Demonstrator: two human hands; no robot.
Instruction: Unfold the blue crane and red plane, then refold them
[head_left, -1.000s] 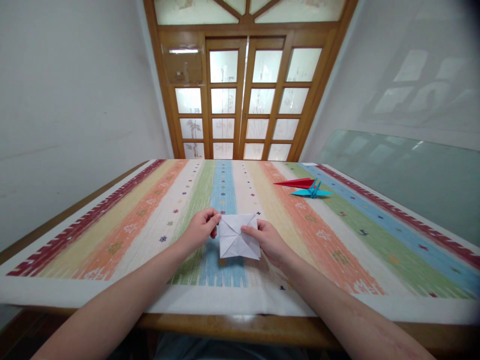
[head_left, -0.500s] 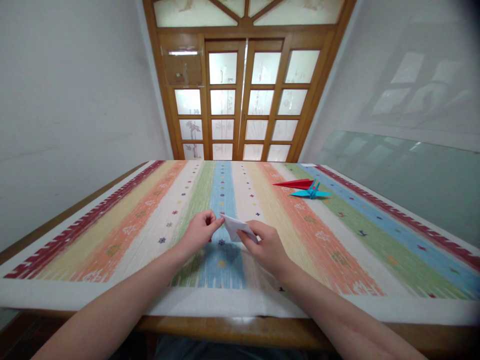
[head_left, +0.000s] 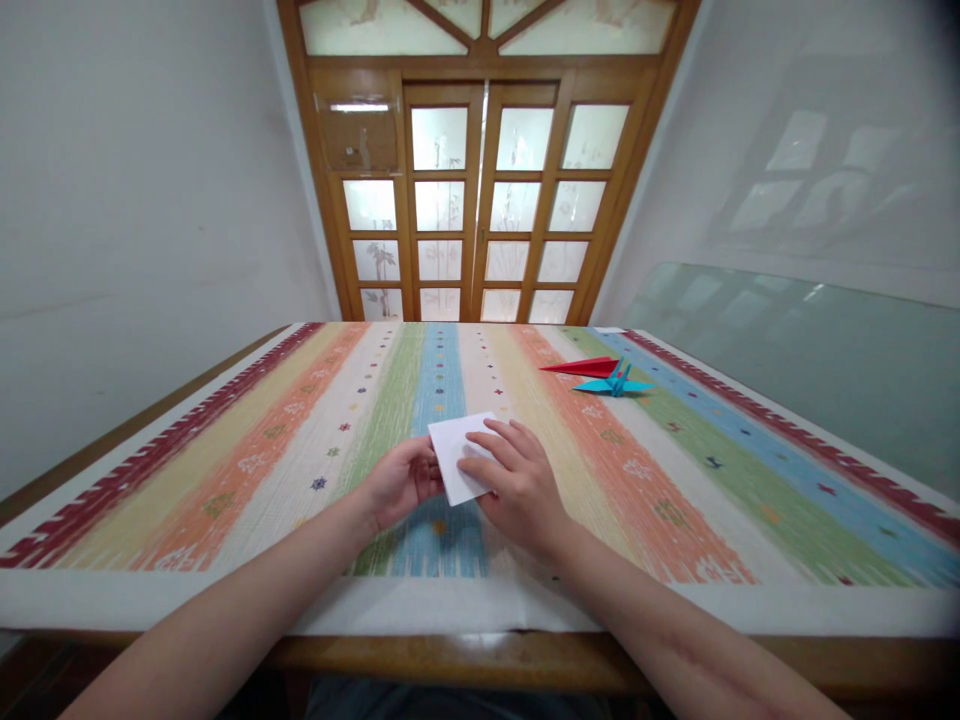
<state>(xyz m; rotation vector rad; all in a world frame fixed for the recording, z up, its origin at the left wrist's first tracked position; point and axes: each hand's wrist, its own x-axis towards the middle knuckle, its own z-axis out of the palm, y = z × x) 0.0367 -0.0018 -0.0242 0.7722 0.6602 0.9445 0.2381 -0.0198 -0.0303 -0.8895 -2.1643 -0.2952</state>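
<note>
A folded white paper square (head_left: 456, 450) lies flat on the striped tablecloth (head_left: 285, 450) in front of me. My right hand (head_left: 517, 485) rests on top of it with fingers spread, pressing its right part down. My left hand (head_left: 401, 480) pinches the paper's left edge with curled fingers. The paper's right half is hidden under my right hand.
A red folded paper piece (head_left: 581, 366) and a blue paper crane (head_left: 615, 382) sit at the far right of the table. A glass panel (head_left: 787, 340) leans along the right wall. Wooden doors (head_left: 480, 200) stand behind the table.
The paper was held up showing its creased face, then tilted over and laid flat on the cloth. My right hand moved on top of it; my left hand stayed at its left edge.
</note>
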